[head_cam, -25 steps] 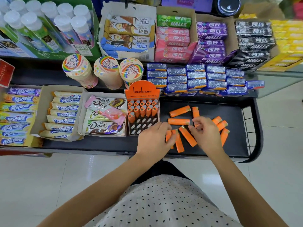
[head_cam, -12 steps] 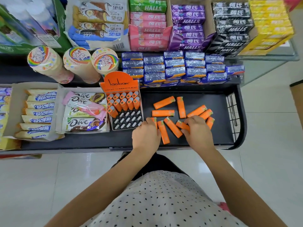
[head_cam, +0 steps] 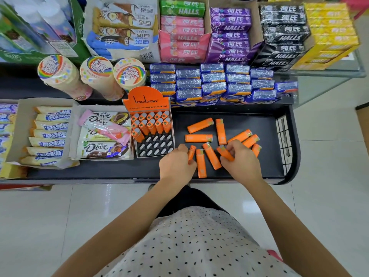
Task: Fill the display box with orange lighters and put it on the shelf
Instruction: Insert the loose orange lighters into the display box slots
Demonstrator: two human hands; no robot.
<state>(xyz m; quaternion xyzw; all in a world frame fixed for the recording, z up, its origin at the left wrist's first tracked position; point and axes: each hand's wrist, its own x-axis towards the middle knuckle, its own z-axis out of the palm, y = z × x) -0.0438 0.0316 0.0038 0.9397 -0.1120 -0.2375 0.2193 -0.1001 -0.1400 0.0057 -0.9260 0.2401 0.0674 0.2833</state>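
An orange "laoban" display box (head_cam: pixel 148 100) stands on the black shelf (head_cam: pixel 111 170). Its back rows hold several upright orange lighters (head_cam: pixel 151 122); its front slots (head_cam: pixel 155 146) are empty. Several loose orange lighters (head_cam: pixel 199 125) lie scattered on the shelf to the right of the box. My left hand (head_cam: pixel 175 164) is closed on one lighter (head_cam: pixel 191 152), its end sticking out above the fingers. My right hand (head_cam: pixel 240 161) pinches another lighter (head_cam: pixel 225 153) at the near edge of the pile.
Dove chocolate bars (head_cam: pixel 103 134) and a box of candy sticks (head_cam: pixel 48 134) sit left of the display box. Blue gum packs (head_cam: pixel 213 82) and candy tubes (head_cam: pixel 95 76) stand behind, with Halls boxes (head_cam: pixel 229 31) above. A wire end guard (head_cam: pixel 283 140) closes the shelf's right end.
The view shifted left and closer. My left hand has closed around a lighter, and my right hand moved from the pile's middle to its near edge and pinched one.
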